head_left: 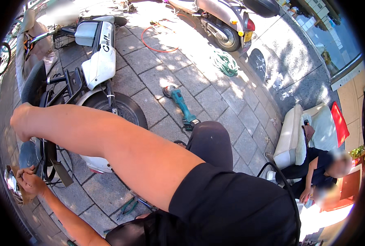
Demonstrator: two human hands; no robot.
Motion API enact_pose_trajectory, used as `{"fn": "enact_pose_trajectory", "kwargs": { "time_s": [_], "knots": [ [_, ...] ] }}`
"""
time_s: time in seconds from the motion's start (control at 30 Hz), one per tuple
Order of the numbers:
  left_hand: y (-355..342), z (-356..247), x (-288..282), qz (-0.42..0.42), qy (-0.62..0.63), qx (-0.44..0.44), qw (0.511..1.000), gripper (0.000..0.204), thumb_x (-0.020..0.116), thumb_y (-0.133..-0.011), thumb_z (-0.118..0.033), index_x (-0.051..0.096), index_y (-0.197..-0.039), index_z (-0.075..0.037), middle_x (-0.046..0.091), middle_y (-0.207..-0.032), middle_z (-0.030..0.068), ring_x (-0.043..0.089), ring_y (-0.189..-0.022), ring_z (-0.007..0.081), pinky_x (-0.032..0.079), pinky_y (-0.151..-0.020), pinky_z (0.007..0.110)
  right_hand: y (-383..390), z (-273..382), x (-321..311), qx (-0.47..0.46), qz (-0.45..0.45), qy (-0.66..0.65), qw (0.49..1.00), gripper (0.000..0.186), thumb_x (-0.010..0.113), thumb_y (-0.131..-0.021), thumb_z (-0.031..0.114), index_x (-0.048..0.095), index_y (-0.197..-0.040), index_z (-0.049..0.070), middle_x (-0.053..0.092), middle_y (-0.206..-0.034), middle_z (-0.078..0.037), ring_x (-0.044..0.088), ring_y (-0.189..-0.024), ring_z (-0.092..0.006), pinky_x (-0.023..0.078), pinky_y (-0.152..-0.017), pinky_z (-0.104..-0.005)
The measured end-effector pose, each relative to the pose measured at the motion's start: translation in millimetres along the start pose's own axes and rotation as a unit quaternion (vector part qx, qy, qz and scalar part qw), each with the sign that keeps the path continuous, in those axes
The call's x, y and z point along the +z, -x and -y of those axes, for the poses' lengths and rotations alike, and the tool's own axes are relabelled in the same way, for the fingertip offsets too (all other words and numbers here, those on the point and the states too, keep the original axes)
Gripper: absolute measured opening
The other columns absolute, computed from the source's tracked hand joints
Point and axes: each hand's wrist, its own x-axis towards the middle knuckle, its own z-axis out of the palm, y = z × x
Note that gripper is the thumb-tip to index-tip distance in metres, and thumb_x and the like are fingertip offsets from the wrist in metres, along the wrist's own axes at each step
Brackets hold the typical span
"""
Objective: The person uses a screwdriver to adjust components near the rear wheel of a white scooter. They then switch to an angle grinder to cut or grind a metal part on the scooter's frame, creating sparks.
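Observation:
My right arm reaches across the view to the left, and my right hand (22, 121) is at the rear end of a white electric scooter (100, 67) with black wheels. The fingers of that hand are turned away and hidden. Below it is a rounded blue-grey part (28, 155). My left hand (31, 181) is lower down beside the same end, its fingers curled closed. What they grip, if anything, is too small to make out. Close to the left hand lies a brown cardboard piece (27, 197), and a flat dark plate (62, 173) hangs nearby.
A teal cordless angle grinder (181, 107) lies on the paving (215, 102). Pliers with green handles (127, 208) lie near my knee. Farther off are an orange cable (160, 50), a coiled green hose (225, 63) and a parked scooter (223, 22). People sit by a sofa (288, 137) on the right.

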Motion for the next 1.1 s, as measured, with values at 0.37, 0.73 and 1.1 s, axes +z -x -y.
{"fn": "enact_pose_trajectory", "kwargs": {
  "time_s": [0.37, 0.73, 1.1],
  "knots": [
    [16, -91, 58, 0.069, -0.003, -0.002, 0.998, 0.014, 0.041, -0.098, -0.003, 0.052, -0.107, 0.000, 0.054, -0.072, 0.0059, 0.055, -0.059, 0.0161, 0.060, -0.069, 0.036, 7, 33, -121, -0.040, -0.180, 0.040, 0.982, 0.035, 0.075, -0.089, 0.030, 0.080, -0.101, -0.002, 0.078, -0.105, -0.022, 0.078, -0.088, -0.0306, 0.062, -0.077, -0.0410],
    [32, -90, 52, 0.160, 0.008, 0.001, 0.987, 0.028, 0.048, -0.114, -0.019, 0.048, -0.129, 0.005, 0.052, -0.070, 0.0032, 0.062, -0.064, 0.0176, 0.061, -0.084, 0.042, 245, 20, -2, -0.108, 0.048, -0.117, 0.986, 0.035, 0.067, -0.094, 0.031, 0.072, -0.105, -0.001, 0.076, -0.093, -0.020, 0.076, -0.088, -0.0378, 0.061, -0.083, -0.0474],
    [33, -76, 29, 0.123, 0.042, -0.052, 0.990, 0.028, 0.065, -0.106, -0.011, 0.049, -0.126, 0.001, 0.058, -0.071, 0.0076, 0.072, -0.076, 0.0271, 0.062, -0.093, 0.055, 369, 21, 177, -0.109, 0.451, -0.176, 0.868, 0.030, 0.069, -0.088, 0.018, 0.079, -0.111, 0.000, 0.078, -0.108, -0.022, 0.076, -0.101, -0.0375, 0.059, -0.087, -0.0472]
  ]
}}
